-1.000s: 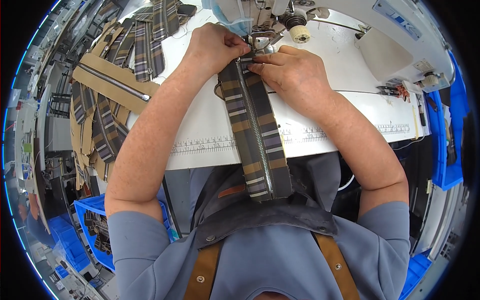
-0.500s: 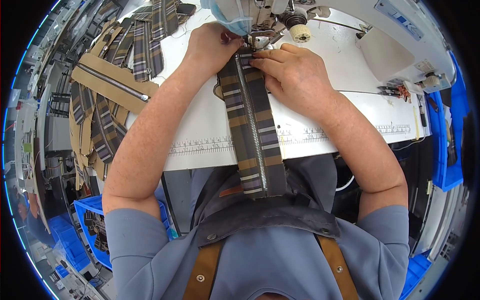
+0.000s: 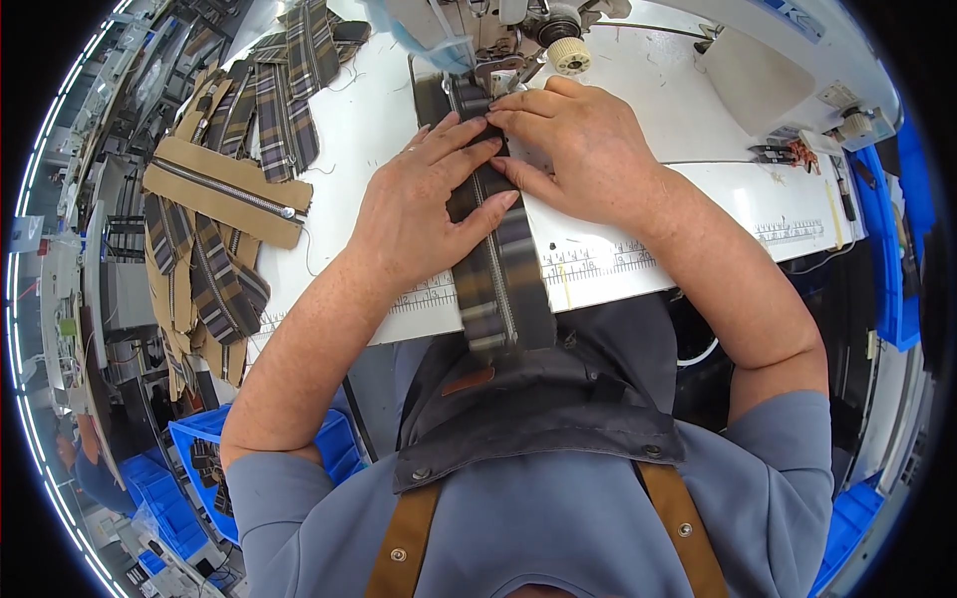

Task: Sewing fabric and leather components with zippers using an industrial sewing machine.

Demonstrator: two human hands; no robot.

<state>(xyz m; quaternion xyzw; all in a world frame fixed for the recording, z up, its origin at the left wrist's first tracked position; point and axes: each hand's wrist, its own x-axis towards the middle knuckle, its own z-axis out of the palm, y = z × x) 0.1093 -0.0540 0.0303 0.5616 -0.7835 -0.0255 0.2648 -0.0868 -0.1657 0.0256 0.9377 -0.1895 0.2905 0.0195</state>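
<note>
One plaid zipper strip [image 3: 501,284] is lying upper centre, far end by the sewing machine [image 3: 768,85]. Left hand [image 3: 419,199] is resting across it, fingers spread; right hand [image 3: 588,149] is pressing its edge, fingers loosely bent; neither visibly pinching. Seemingly aligning; next is calling for straight guiding.

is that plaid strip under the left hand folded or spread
Spread out: the plaid strip lies lengthwise beneath the left hand, its zipper showing, its near end overhanging the table. Far end: too blurred to tell.
</note>
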